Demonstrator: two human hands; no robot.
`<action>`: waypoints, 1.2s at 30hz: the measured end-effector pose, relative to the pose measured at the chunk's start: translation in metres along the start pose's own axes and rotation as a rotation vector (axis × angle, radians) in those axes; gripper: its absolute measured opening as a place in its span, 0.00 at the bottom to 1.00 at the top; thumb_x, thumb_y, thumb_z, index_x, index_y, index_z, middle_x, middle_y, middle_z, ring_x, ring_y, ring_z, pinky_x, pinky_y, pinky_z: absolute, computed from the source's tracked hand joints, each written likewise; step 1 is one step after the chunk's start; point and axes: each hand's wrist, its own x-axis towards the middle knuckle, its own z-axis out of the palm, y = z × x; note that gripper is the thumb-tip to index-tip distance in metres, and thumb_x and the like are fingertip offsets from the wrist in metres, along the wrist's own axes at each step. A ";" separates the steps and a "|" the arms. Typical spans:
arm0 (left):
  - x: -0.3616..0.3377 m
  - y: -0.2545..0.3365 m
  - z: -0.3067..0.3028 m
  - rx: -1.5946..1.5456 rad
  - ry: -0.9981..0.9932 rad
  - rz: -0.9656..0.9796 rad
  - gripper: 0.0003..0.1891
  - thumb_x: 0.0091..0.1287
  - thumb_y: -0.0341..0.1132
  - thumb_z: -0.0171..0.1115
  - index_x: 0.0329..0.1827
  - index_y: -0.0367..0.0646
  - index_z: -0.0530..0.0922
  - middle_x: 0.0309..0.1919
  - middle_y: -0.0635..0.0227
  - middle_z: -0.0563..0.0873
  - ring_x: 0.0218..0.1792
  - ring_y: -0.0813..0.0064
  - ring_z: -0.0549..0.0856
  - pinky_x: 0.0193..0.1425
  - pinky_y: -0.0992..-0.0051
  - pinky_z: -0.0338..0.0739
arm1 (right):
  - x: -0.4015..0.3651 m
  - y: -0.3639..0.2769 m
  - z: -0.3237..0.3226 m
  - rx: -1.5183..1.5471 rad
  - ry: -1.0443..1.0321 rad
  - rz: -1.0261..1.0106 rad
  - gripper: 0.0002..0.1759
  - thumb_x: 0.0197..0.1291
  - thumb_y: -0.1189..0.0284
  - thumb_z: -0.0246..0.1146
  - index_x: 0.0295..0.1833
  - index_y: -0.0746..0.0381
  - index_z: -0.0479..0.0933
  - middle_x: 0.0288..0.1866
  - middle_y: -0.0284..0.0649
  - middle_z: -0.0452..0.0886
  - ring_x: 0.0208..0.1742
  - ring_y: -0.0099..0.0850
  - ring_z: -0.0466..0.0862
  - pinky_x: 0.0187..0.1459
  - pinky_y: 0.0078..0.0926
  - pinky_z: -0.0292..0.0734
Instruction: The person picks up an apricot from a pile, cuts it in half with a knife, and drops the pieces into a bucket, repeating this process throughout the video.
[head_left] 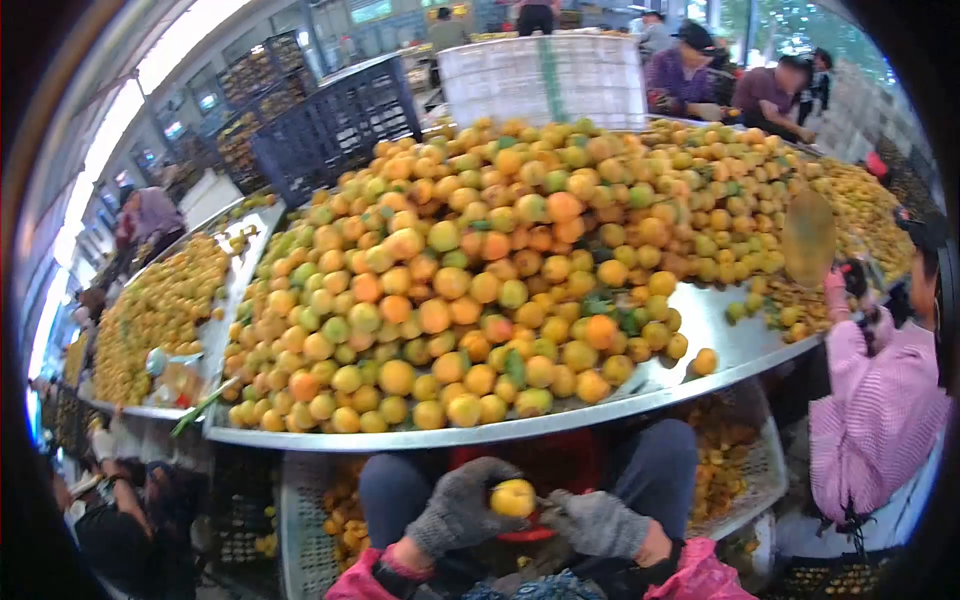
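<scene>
Below the edge of a metal table, my left hand (463,508) in a grey knitted glove is closed round a yellow fruit (513,498). Close to the fruit's right side is my right hand (598,522), also gloved, its fingers pressed together on something small and thin that I cannot make out. A red container (560,465) lies beneath the hands, partly hidden by them. The big pile of orange, yellow and green fruit (450,290) rises on the metal table beyond.
A white crate (300,510) with fruit pieces stands at left, another (765,450) at right. The table's metal rim (450,438) runs ahead. A person in pink (875,410) sits at right. Dark crates (340,125) and more people are behind.
</scene>
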 end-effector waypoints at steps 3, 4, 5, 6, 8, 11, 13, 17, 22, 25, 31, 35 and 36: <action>0.005 0.003 -0.003 0.327 -0.015 0.242 0.23 0.40 0.41 0.78 0.40 0.48 0.81 0.37 0.63 0.83 0.44 0.56 0.83 0.50 0.61 0.78 | 0.004 -0.008 -0.012 -0.008 -0.131 0.000 0.16 0.66 0.61 0.55 0.44 0.65 0.72 0.23 0.53 0.78 0.25 0.51 0.82 0.25 0.49 0.73; 0.007 0.010 -0.006 0.448 -0.086 0.277 0.21 0.41 0.43 0.77 0.40 0.51 0.81 0.38 0.64 0.83 0.47 0.55 0.82 0.52 0.60 0.77 | 0.007 -0.007 -0.009 -0.021 -0.161 0.018 0.17 0.66 0.60 0.55 0.45 0.65 0.73 0.24 0.53 0.79 0.27 0.52 0.82 0.26 0.49 0.73; 0.009 0.011 -0.005 0.557 -0.145 0.350 0.25 0.44 0.47 0.75 0.45 0.49 0.81 0.39 0.65 0.84 0.48 0.58 0.82 0.53 0.61 0.77 | 0.010 -0.017 -0.019 0.001 -0.205 0.040 0.19 0.66 0.59 0.54 0.46 0.65 0.73 0.24 0.53 0.79 0.27 0.52 0.82 0.27 0.49 0.74; 0.010 0.013 -0.004 0.673 -0.197 0.412 0.28 0.47 0.50 0.74 0.50 0.47 0.80 0.39 0.66 0.84 0.49 0.60 0.82 0.53 0.62 0.77 | 0.012 -0.016 -0.014 -0.032 -0.256 0.081 0.23 0.66 0.57 0.53 0.53 0.67 0.72 0.25 0.53 0.80 0.28 0.52 0.82 0.28 0.50 0.74; 0.015 0.025 -0.006 0.647 -0.195 0.481 0.30 0.48 0.45 0.73 0.53 0.42 0.77 0.43 0.61 0.83 0.49 0.58 0.80 0.57 0.60 0.74 | 0.016 -0.017 -0.006 -0.077 -0.202 0.098 0.27 0.66 0.57 0.53 0.61 0.68 0.68 0.24 0.51 0.80 0.25 0.52 0.81 0.27 0.51 0.74; 0.012 0.033 -0.005 0.606 0.002 0.423 0.34 0.44 0.39 0.72 0.57 0.38 0.73 0.48 0.55 0.81 0.52 0.53 0.77 0.63 0.55 0.68 | 0.021 -0.030 -0.017 -0.169 -0.228 0.284 0.30 0.67 0.59 0.54 0.68 0.66 0.64 0.34 0.49 0.83 0.35 0.45 0.85 0.37 0.43 0.80; 0.006 0.050 -0.006 0.610 0.297 0.285 0.32 0.50 0.40 0.72 0.58 0.37 0.74 0.47 0.57 0.82 0.52 0.56 0.79 0.61 0.59 0.71 | 0.012 -0.005 0.010 -0.210 0.086 0.172 0.30 0.69 0.57 0.53 0.70 0.63 0.63 0.24 0.47 0.78 0.25 0.44 0.80 0.27 0.42 0.73; -0.013 0.043 0.019 -0.504 0.187 -0.039 0.25 0.65 0.47 0.65 0.55 0.36 0.75 0.43 0.63 0.84 0.45 0.69 0.81 0.51 0.72 0.76 | 0.004 0.006 0.051 -0.184 0.496 0.006 0.34 0.70 0.53 0.49 0.74 0.61 0.57 0.11 0.41 0.66 0.09 0.36 0.67 0.15 0.37 0.60; -0.019 0.041 0.045 -0.573 0.350 -0.085 0.25 0.62 0.45 0.69 0.53 0.36 0.75 0.41 0.65 0.84 0.42 0.73 0.82 0.47 0.73 0.78 | -0.001 0.007 0.059 -0.235 0.499 -0.076 0.36 0.70 0.59 0.47 0.77 0.63 0.46 0.09 0.37 0.60 0.08 0.29 0.62 0.13 0.33 0.57; -0.024 0.032 0.049 -0.106 0.497 0.028 0.25 0.59 0.41 0.73 0.54 0.36 0.75 0.41 0.65 0.83 0.42 0.73 0.82 0.48 0.73 0.79 | -0.001 0.001 0.054 -0.243 0.428 -0.111 0.37 0.69 0.63 0.47 0.78 0.63 0.44 0.09 0.38 0.59 0.08 0.28 0.62 0.12 0.32 0.57; -0.031 0.015 0.062 -0.278 0.568 0.002 0.24 0.61 0.34 0.70 0.57 0.36 0.73 0.41 0.62 0.83 0.41 0.73 0.82 0.47 0.72 0.79 | 0.002 -0.008 0.043 -0.272 0.269 -0.117 0.37 0.66 0.69 0.49 0.78 0.63 0.45 0.09 0.40 0.60 0.07 0.29 0.64 0.11 0.31 0.57; -0.028 0.020 0.054 -0.244 0.578 -0.084 0.21 0.62 0.34 0.69 0.55 0.37 0.74 0.40 0.64 0.83 0.40 0.74 0.81 0.46 0.73 0.79 | 0.014 0.006 0.054 0.071 0.197 -0.033 0.40 0.64 0.67 0.54 0.77 0.68 0.46 0.11 0.46 0.65 0.08 0.34 0.66 0.13 0.34 0.60; -0.027 0.014 0.054 -0.323 0.519 -0.131 0.19 0.62 0.35 0.69 0.54 0.38 0.75 0.39 0.65 0.83 0.39 0.75 0.81 0.45 0.74 0.79 | 0.017 0.016 0.060 0.074 0.198 -0.034 0.40 0.64 0.67 0.54 0.77 0.68 0.46 0.11 0.46 0.65 0.08 0.34 0.66 0.13 0.34 0.60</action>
